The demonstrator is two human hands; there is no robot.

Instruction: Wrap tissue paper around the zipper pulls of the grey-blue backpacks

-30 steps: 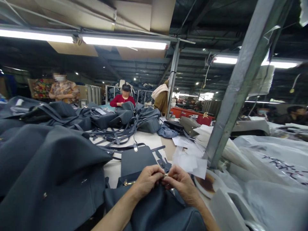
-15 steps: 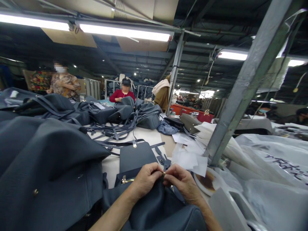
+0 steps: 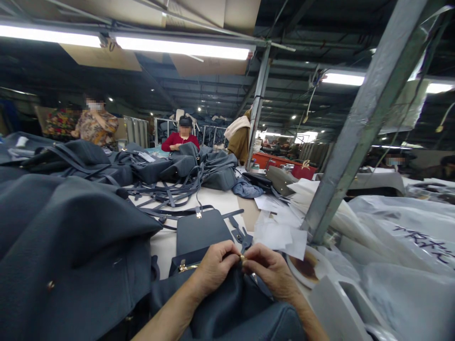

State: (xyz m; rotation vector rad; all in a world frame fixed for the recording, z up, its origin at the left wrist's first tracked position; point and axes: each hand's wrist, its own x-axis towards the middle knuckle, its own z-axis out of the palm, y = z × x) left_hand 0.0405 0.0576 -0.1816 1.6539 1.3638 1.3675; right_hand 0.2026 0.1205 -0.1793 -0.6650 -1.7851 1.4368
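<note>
Tabletop (image 3: 221,197) white, beige section (image 3: 250,214) at right. On it: dark blue-grey bags (image 3: 217,174) heaped far side and left, tangled straps (image 3: 173,195) mid, flat dark panel (image 3: 201,233) nearer, loose white papers (image 3: 279,233) overlapping right, round dish (image 3: 323,271), brown contents, beside papers.

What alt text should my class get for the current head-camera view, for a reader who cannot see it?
A person's left hand and right hand pinch a small gold-coloured fitting at a dark blue-grey bag. Similar bags and straps lie on the table, with white papers to the right and a person in red beyond.
</note>
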